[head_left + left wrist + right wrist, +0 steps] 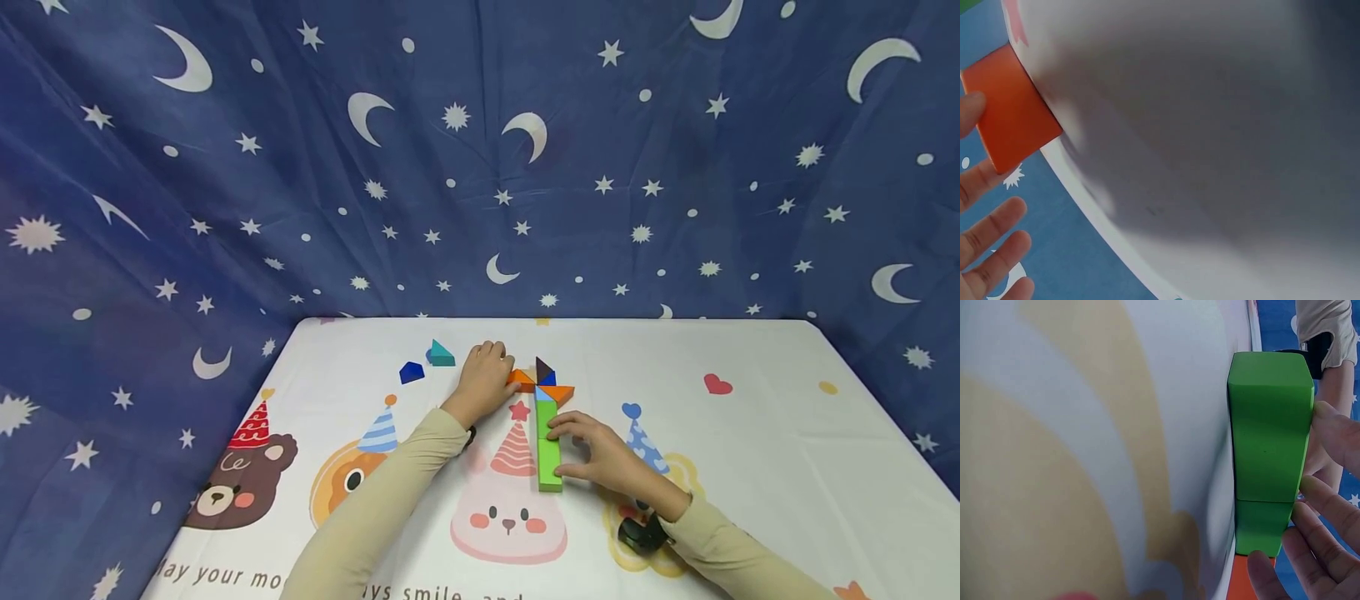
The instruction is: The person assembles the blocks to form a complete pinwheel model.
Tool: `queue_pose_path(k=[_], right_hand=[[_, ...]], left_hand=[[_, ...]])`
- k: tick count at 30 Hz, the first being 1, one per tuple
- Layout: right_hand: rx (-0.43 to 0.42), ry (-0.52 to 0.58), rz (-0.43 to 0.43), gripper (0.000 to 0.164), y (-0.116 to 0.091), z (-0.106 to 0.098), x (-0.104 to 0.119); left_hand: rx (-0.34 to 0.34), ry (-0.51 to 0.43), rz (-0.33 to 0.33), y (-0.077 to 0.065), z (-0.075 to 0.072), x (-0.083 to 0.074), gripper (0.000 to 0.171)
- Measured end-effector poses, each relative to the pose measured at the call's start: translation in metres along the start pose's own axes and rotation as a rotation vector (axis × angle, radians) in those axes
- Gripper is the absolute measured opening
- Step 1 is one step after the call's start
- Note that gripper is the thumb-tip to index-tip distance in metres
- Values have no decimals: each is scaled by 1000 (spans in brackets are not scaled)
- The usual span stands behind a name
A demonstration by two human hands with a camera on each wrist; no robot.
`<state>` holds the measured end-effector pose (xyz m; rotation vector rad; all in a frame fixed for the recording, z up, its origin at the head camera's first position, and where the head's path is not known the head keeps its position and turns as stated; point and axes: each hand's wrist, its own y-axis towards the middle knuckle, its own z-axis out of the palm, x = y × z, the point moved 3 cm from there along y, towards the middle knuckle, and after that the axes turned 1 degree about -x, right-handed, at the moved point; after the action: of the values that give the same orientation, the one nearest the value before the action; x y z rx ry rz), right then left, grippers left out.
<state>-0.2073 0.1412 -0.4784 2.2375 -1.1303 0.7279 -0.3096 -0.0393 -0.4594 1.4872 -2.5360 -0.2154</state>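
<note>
My left hand (483, 383) pinches an orange block (1013, 106) between thumb and index finger, its other fingers spread apart. That block sits at the left of a pinwheel-like group: a dark brown triangular block (543, 369), a blue one (551, 379), an orange triangular block (558, 393) and a light blue one (544, 394). Below the group, two green blocks (549, 465) lie end to end as a stem. Along their right side rest the thumb and fingers of my right hand (596, 454), loosely bent and touching the green surface (1269, 437).
Left of my left hand lie a teal triangular block (442, 355) and a dark blue block (412, 372). The white tablecloth (765, 450) has printed animals and lettering. A blue curtain (480, 167) with moons and stars hangs behind the table.
</note>
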Motion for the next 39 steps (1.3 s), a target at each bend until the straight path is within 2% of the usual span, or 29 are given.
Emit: queue_pose_path(k=[13,17,21,26,32,39], right_hand=[[-16,-5,-27,39,1,1,0],[-17,-8,-27,39,1,0,-1],[-13,-6,-24,39,1,0,0],[-16,-12,-29,39,0,-1,0],[-23,-12,-45,40,0,-1,0],[-21,-7,-46,39,1,-1,1]], left_hand=[[-4,0,18,-2,2,1,37],[4,-30,15,-4,2,4,36],[-1,-75,14,-9,1,13,33],[-65,-132,-18,-21,-5,37,27],[-127,-142,-121,-39,-10,80,25],[-97,-116,-229,-60,-4,123,30]])
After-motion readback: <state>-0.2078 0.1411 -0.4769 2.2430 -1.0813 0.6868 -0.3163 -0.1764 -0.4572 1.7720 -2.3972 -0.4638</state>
